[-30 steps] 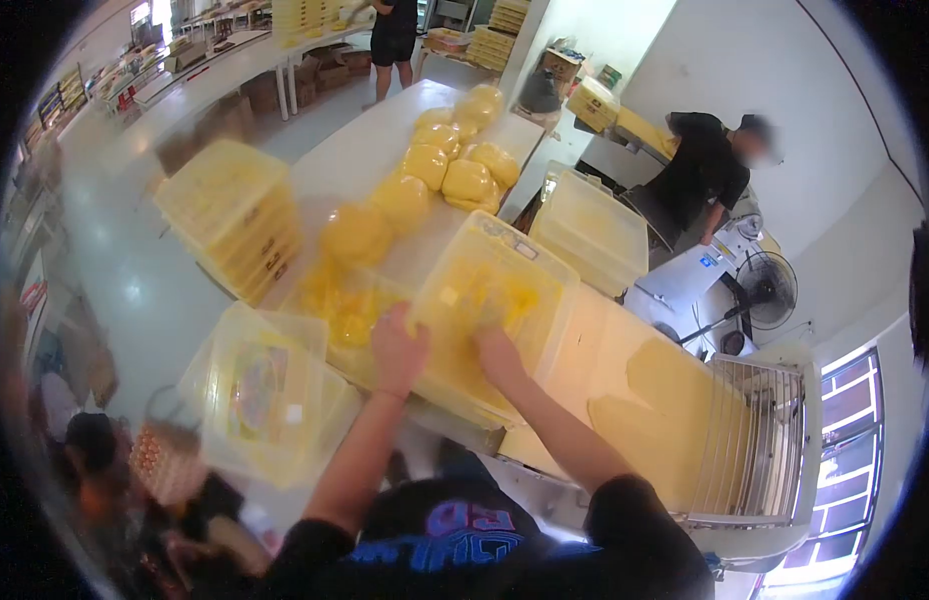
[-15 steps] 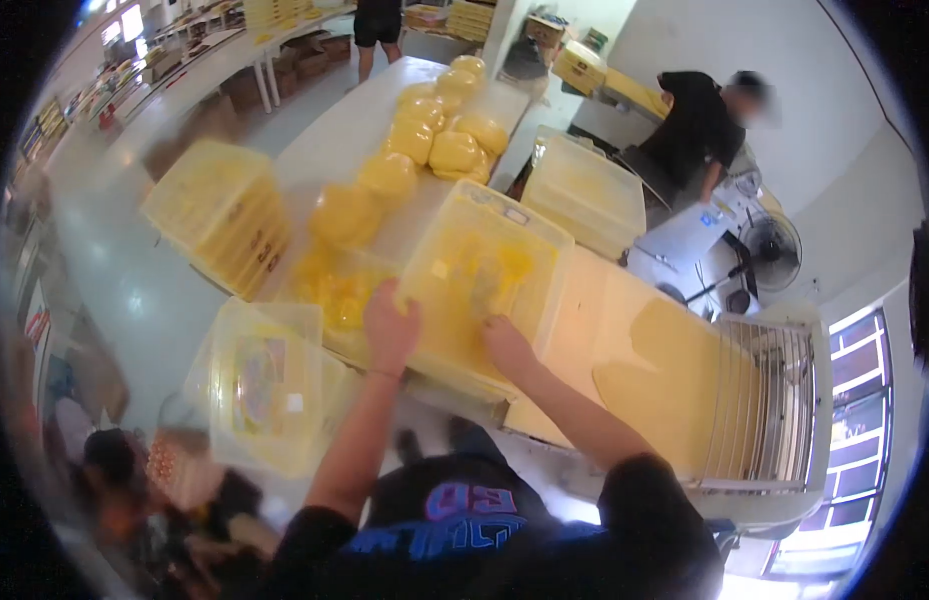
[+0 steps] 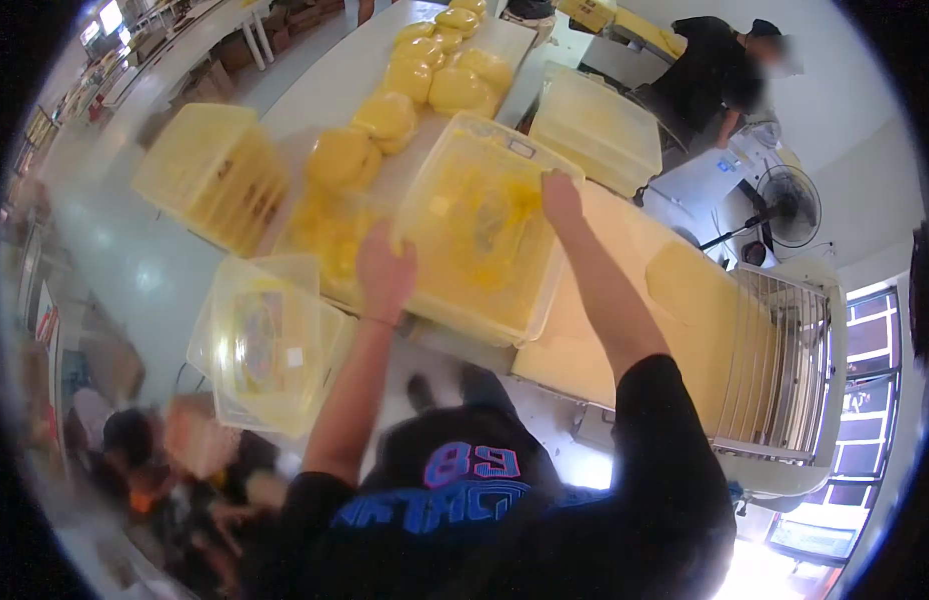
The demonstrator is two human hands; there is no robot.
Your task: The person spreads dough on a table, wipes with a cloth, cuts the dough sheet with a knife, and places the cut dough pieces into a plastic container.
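You wore the one camera on your head, so the view looked forward and steeply down over your own front, with your black shirt (image 3: 435, 545) along the bottom edge, nearest the lens. Your left hand (image 3: 387, 270) and right hand (image 3: 562, 203) showed near the middle, seen from above and behind, and you looked down on the tub (image 3: 485, 145) between them. The lens was very wide (it bent straight edges and left the corners black). Farther off, it took in the long table (image 3: 320, 75) running away from you, the standing fan (image 3: 788, 207) toward the upper right, and the window (image 3: 865, 400) at far right.
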